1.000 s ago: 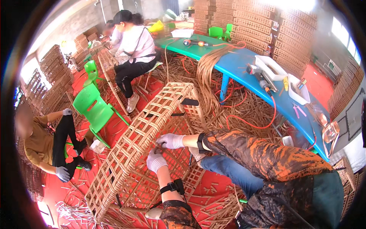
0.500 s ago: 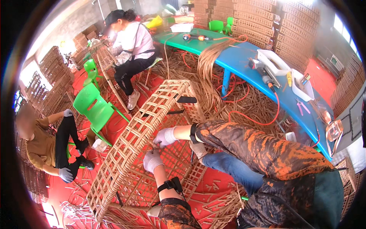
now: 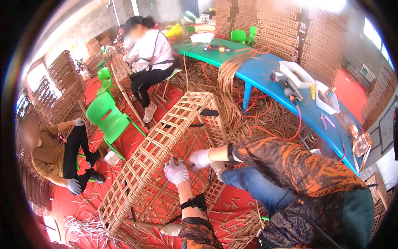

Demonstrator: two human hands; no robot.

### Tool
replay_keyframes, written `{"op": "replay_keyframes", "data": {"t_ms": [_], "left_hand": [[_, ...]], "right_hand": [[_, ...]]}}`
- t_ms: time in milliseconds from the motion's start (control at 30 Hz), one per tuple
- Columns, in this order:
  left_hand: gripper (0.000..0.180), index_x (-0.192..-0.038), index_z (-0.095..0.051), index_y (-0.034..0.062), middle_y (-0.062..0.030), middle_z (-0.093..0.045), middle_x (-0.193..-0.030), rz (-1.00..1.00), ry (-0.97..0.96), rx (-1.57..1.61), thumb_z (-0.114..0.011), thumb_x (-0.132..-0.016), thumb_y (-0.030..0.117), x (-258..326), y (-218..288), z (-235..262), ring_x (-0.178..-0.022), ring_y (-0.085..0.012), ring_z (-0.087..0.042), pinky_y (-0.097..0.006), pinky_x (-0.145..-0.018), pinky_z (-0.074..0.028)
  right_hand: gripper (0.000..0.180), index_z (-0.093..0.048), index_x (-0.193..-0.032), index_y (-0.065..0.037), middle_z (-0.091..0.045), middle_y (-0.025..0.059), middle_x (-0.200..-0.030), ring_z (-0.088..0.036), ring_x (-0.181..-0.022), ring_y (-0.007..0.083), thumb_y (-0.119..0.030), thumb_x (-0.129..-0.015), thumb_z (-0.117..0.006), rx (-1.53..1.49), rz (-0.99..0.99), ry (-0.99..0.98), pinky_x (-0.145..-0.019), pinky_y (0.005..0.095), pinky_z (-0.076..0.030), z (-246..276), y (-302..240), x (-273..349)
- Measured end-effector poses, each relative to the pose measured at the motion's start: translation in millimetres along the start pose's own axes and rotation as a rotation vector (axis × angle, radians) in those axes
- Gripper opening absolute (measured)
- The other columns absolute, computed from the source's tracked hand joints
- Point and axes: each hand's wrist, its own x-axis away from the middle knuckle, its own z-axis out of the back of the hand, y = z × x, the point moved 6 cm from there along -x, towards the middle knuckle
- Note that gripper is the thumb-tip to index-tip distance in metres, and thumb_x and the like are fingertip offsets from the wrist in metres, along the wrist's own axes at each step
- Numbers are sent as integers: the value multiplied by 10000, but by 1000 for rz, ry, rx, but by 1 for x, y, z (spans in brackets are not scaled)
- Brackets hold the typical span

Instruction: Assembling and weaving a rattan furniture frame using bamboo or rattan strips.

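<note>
A large woven rattan frame (image 3: 166,139), box-shaped with an open lattice, stands tilted in front of me. My left hand (image 3: 176,171), in a pale glove, is inside it with fingers curled at a thin brownish strand; what they pinch is too small to make out. Close by on the right, my right hand (image 3: 200,159), gloved too, has its fingers closed round a thin rattan strip between the hands. Black bands (image 3: 208,112) wrap parts of the frame. My shoe (image 3: 171,229) shows by the frame's lower edge.
A green and blue table (image 3: 265,66) curves behind, bearing power tools (image 3: 286,87), white trays (image 3: 296,74) and pink-handled pliers (image 3: 326,120). Rattan strips (image 3: 232,83) hang off it; an orange cord (image 3: 286,133) loops below. Two people (image 3: 151,50) sit left, near a green chair (image 3: 108,118).
My right hand has moved right and slightly down. My left hand has shifted right and a little up. The whole view has shifted slightly.
</note>
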Motion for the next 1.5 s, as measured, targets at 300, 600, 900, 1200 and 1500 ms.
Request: {"op": "replay_keyframes", "data": {"t_ms": [300, 600, 900, 1200, 1500], "left_hand": [[359, -920, -651, 18, -183, -673, -872, 418, -487, 395, -705, -759, 334, 3, 30, -14, -838, -310, -646, -369, -783, -481], [83, -883, -622, 37, -85, -651, -741, 341, -510, 637, -584, -866, 109, 3, -13, -67, -558, -147, -612, -293, -509, -485], [130, -904, -620, 34, -60, -651, -809, 427, -532, 778, -491, -901, 20, 8, -9, -58, -495, -118, -545, -260, -424, -463], [98, -873, -619, 33, -32, -607, -692, 448, -489, 753, -523, -866, 21, 11, -2, -64, -520, -97, -531, -259, -437, -408], [157, -861, -635, 10, -133, -620, -711, 250, -356, 533, -558, -846, 146, -24, -35, -82, -600, -208, -595, -335, -592, -485]], "right_hand": [[350, -556, -1182, -190, -641, 147, -987, -621, -855, 337, -389, -906, -474, -184, -157, 111, -753, 428, -487, -34, 85, 217], [338, -564, -970, -151, -625, 147, -796, -612, -747, 363, -460, -912, -439, -32, -191, 194, -650, 459, -473, -37, 93, 231], [338, -594, -1056, -179, -631, 169, -845, -608, -774, 349, -449, -915, -446, -153, -536, 208, -686, 441, -467, -97, 131, 325], [326, -611, -1134, -128, -623, 104, -1122, -604, -1018, 249, -315, -942, -425, -192, -600, -137, -808, 380, -492, -343, 213, 512], [161, -611, -839, -36, -632, 160, -808, -617, -771, 331, -180, -791, -557, 331, -638, -233, -685, 452, -498, -115, 192, 356]]}}
